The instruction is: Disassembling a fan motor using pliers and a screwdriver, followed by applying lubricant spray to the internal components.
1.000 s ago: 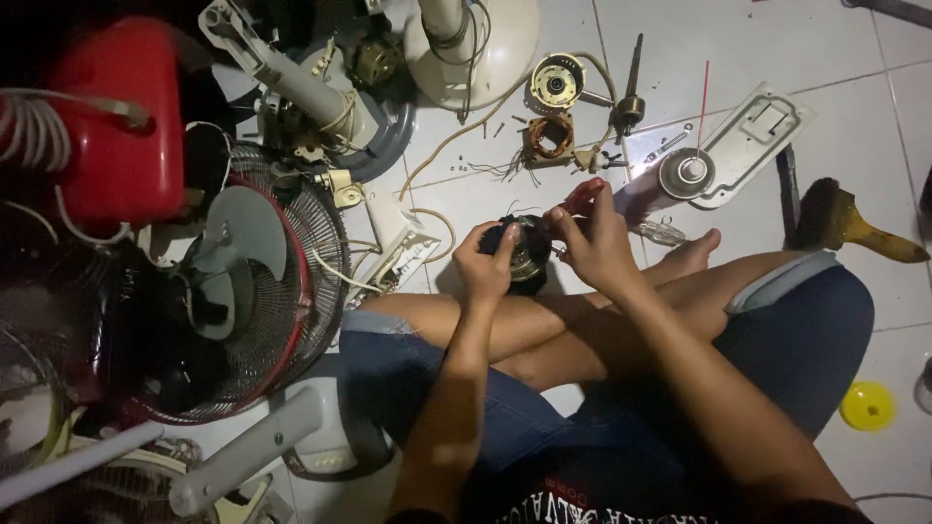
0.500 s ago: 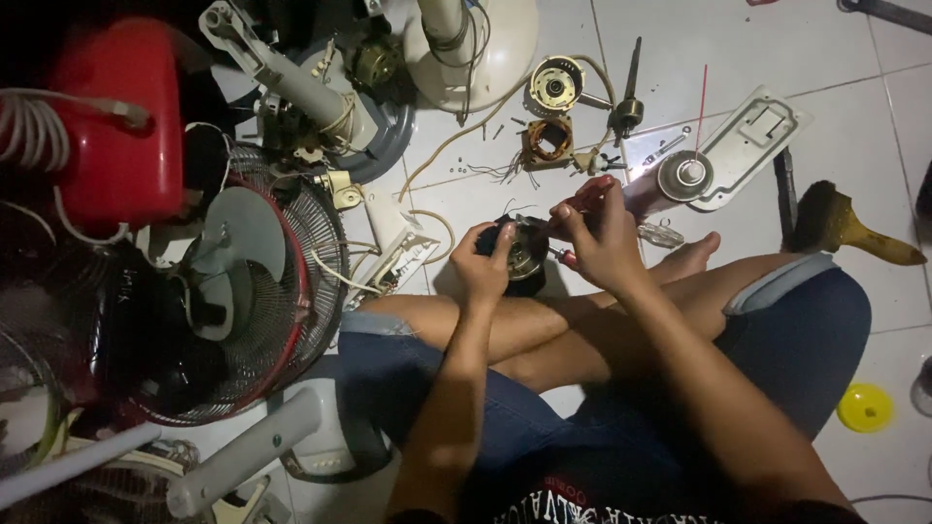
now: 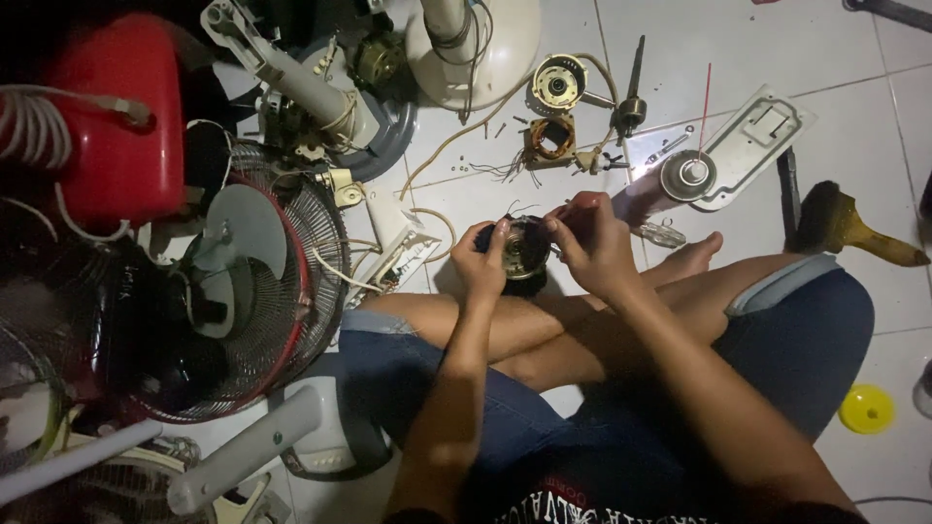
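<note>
I sit cross-legged on a white tiled floor. My left hand (image 3: pixel 481 260) grips the left side of a small dark round fan motor (image 3: pixel 525 250) held above my shins. My right hand (image 3: pixel 589 243) is closed over the motor's right side, fingers pinched at its top edge; whether they hold a tool or wire is hidden. Thin wires stick out of the motor's top.
A stator with copper coil (image 3: pixel 549 139), a round motor cover (image 3: pixel 560 81), a shaft (image 3: pixel 632 87), a white plate with a round part (image 3: pixel 743 150) and a brush (image 3: pixel 854 228) lie beyond. A fan grille with blade (image 3: pixel 257 281) and red casing (image 3: pixel 116 116) crowd the left. A yellow lid (image 3: pixel 866 408) lies right.
My right hand has shifted slightly left and closed tighter over the motor; the red-handled object seen by its fingers earlier is no longer visible. The left hand keeps its grip.
</note>
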